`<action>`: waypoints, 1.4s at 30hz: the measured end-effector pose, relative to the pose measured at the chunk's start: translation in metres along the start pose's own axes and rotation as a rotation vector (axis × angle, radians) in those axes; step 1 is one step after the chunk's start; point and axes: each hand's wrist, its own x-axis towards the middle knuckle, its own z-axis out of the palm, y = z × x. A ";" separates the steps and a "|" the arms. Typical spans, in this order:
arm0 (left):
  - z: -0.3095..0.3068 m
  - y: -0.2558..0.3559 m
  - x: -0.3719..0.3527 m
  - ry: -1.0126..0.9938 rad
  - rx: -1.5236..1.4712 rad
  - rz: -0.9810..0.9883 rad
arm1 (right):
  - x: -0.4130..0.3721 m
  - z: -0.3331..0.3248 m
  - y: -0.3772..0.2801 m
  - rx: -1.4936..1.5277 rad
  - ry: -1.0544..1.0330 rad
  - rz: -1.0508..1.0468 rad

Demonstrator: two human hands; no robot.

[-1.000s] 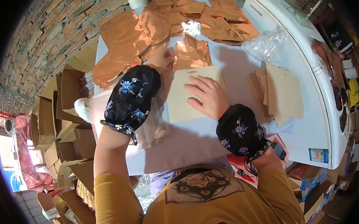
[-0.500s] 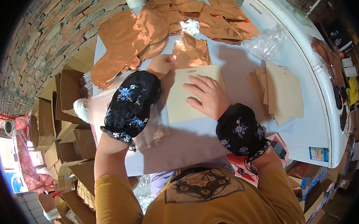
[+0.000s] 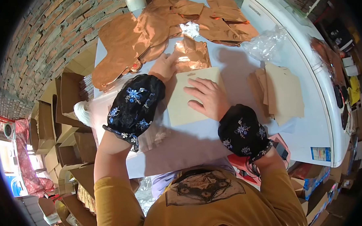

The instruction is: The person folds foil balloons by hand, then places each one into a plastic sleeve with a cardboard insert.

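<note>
A cream card (image 3: 185, 111) with a small slot near its top edge lies on the table in front of me. My right hand (image 3: 207, 96) rests on it, palm down, with the fingers spread. At the card's upper left, my left hand (image 3: 165, 66) touches the left side of a small crinkled copper-coloured foil piece (image 3: 194, 56); its fingertips are partly hidden, so I cannot tell whether they grip it. That foil piece lies just beyond the card's top edge. Clear plastic bags (image 3: 150, 138) lie under and beside my left forearm.
Large copper foil shapes (image 3: 125, 42) spread over the far side of the table. Clear crumpled plastic (image 3: 267, 44) and a stack of cream cards (image 3: 283, 90) are on the right, near a white appliance (image 3: 326, 106). Cardboard boxes (image 3: 83, 147) stand at the left.
My left hand has shifted slightly right and closer to the small foil piece. My right hand stays spread on the card. The view has shifted a little.
</note>
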 end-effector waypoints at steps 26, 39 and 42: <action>0.003 -0.030 0.072 -0.182 -0.129 -0.453 | 0.001 0.000 0.000 -0.004 0.023 -0.005; -0.031 -0.010 0.042 -0.287 -1.044 -0.433 | -0.001 0.000 -0.004 -0.036 -0.058 0.083; -0.032 0.000 0.046 -0.339 -0.918 -0.410 | 0.000 -0.002 -0.005 -0.044 -0.082 0.089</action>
